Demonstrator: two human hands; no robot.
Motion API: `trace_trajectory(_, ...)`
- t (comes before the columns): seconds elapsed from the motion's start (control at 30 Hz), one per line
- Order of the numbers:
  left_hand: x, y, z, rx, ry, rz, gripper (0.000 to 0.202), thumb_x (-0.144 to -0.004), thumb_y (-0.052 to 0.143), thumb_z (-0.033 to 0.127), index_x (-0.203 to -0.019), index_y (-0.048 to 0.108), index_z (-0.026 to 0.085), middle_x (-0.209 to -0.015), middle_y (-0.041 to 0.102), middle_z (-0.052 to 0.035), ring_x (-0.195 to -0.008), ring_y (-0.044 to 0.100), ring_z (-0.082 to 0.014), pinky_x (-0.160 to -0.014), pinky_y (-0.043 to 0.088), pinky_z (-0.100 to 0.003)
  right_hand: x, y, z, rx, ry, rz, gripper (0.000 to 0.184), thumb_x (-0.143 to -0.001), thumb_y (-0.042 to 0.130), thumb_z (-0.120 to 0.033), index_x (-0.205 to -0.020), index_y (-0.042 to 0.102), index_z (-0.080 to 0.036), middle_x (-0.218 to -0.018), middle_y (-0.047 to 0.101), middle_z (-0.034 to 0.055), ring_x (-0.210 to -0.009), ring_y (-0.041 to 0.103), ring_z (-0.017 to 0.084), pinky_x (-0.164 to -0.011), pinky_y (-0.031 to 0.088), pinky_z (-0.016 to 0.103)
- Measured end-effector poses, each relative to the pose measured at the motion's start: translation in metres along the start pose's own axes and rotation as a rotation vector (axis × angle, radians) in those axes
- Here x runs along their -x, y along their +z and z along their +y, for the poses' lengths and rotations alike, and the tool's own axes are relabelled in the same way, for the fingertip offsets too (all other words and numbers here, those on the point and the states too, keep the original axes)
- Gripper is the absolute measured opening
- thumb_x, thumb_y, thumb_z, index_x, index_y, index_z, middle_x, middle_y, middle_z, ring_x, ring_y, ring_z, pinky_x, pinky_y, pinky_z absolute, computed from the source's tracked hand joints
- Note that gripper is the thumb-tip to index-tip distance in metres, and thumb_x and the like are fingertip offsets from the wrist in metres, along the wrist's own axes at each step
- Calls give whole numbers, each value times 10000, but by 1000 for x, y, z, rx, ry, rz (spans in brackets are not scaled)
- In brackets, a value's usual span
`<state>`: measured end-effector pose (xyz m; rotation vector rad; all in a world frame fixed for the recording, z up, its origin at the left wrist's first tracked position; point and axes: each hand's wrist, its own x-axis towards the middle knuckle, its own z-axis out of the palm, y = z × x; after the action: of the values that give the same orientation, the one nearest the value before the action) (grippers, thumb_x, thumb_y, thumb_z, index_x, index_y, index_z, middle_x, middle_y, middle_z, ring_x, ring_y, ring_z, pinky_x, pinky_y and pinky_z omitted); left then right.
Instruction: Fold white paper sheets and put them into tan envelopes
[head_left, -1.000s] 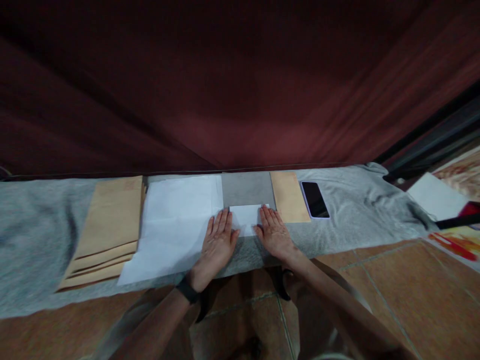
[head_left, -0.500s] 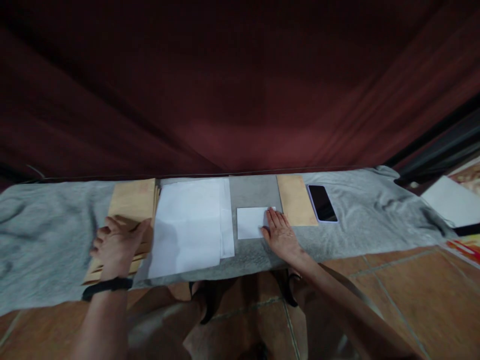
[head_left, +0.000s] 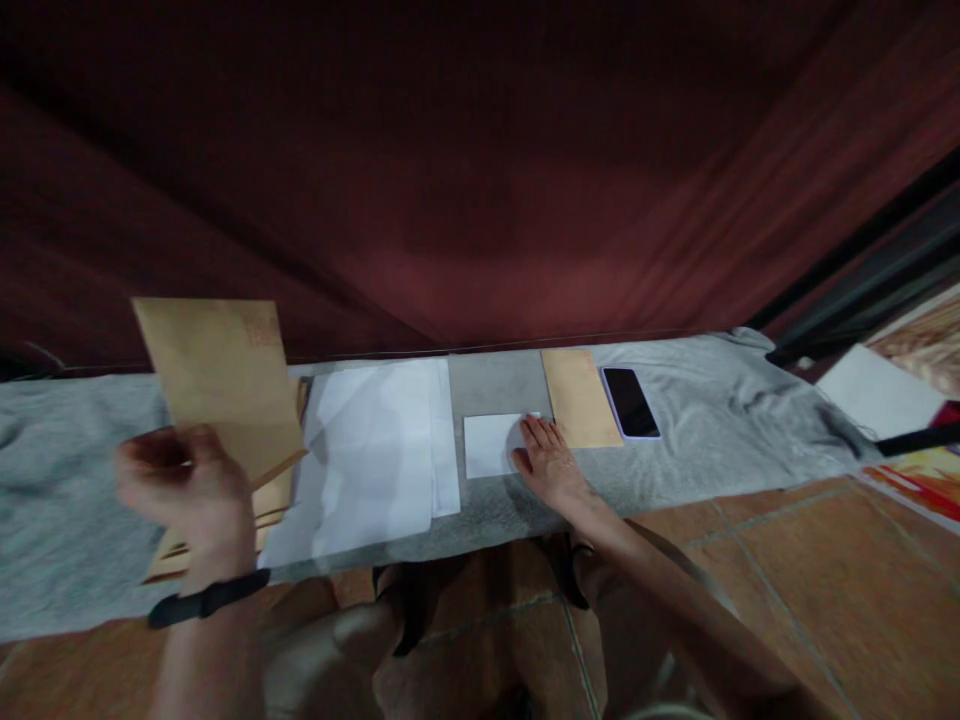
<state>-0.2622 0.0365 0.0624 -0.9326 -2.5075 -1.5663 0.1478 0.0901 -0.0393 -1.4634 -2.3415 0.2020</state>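
Observation:
My left hand point(head_left: 191, 485) is closed on a brown envelope point(head_left: 225, 380), pinching its left edge and holding it raised and tilted. Below it lies a stack of more brown envelopes point(head_left: 275, 500), partly hidden by the hand and the lifted one. My right hand point(head_left: 551, 460) rests flat, fingers stretched out, on the right end of a small folded white paper point(head_left: 491, 445). Just right of those fingers another brown envelope point(head_left: 583, 400) lies flat. Between my hands is a pile of large white sheets point(head_left: 367, 450).
A phone point(head_left: 630, 403) with a pale purple edge lies right of the flat envelope. Grey cloth point(head_left: 720, 420) covers the narrow surface. Behind it hangs a dark red curtain point(head_left: 480, 200). At the far right are a white sheet point(head_left: 874, 390) and colourful printed items.
My left hand has lifted an envelope off the stack, up and slightly to the left. My right hand stays on the small white paper. The view has shifted slightly.

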Motion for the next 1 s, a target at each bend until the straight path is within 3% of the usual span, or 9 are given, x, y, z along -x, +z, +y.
trace_trajectory(0.03,5,9,5,181,-55,190,252,-760,643,273,-864,419,225,-964,604,16,-1032,573,-225,-975,477,-452,-2,-3,-1,-33,-6,-5,526,-987,464,-319,-1458,504,-87,-1545,456,191,-1467,375,317,-1214,283,543)
trace_trajectory(0.1,22,29,20,526,-176,162,325,-646,725,192,-773,426,208,-801,549,63,-825,569,-118,-846,505,-288,-7,-7,-6,-136,-22,-11,487,-991,462,-309,-1428,543,-109,-1538,470,174,-1466,380,301,-1209,310,537)
trace_trajectory(0.17,46,49,35,756,-365,-83,357,-590,751,162,-717,419,201,-720,538,80,-689,538,-71,-677,471,-197,-11,-10,-15,-311,-13,-31,468,-996,465,-325,-1415,559,-139,-1516,504,156,-1439,427,281,-1188,358,522)
trace_trajectory(0.23,74,66,47,805,-559,-335,390,-535,793,171,-682,433,196,-689,571,67,-624,544,-69,-586,436,-185,-15,-10,-26,-571,54,-78,463,-1001,473,-371,-1414,561,-180,-1467,564,133,-1364,525,255,-1131,445,482)
trace_trajectory(0.37,125,91,62,833,-669,-573,446,-452,870,237,-653,475,193,-666,614,39,-626,613,-105,-607,481,-226,-23,-7,-47,-1157,272,-139,507,-957,553,-490,-1379,576,-210,-1305,693,105,-1190,666,234,-988,560,403)
trace_trajectory(0.57,149,104,72,768,-462,-644,414,-533,895,362,-677,548,187,-600,555,71,-544,529,-65,-558,437,-195,-38,-16,-44,-1626,489,-76,457,-759,761,-544,-1054,699,-200,-1087,778,71,-951,748,236,-856,607,379)
trace_trajectory(0.8,154,101,81,817,-422,-672,388,-566,877,368,-784,609,193,-711,658,35,-635,612,-105,-605,494,-225,-42,-25,-31,-1724,604,-126,341,-639,845,-350,-907,697,-201,-943,802,51,-790,763,224,-743,626,358)
trace_trajectory(0.9,158,101,85,852,-375,-723,394,-586,872,352,-878,662,191,-830,725,-6,-698,641,-126,-609,507,-232,-44,-27,-26,-1720,656,-99,345,-605,865,-375,-835,670,-208,-851,798,39,-740,756,212,-671,610,312)
trace_trajectory(1.0,161,101,87,879,-426,-807,437,-571,891,362,-915,697,175,-863,747,-32,-716,653,-141,-610,511,-241,-47,-28,-24,-1672,586,-56,377,-625,851,-446,-868,674,-218,-890,798,31,-804,755,216,-692,606,315)
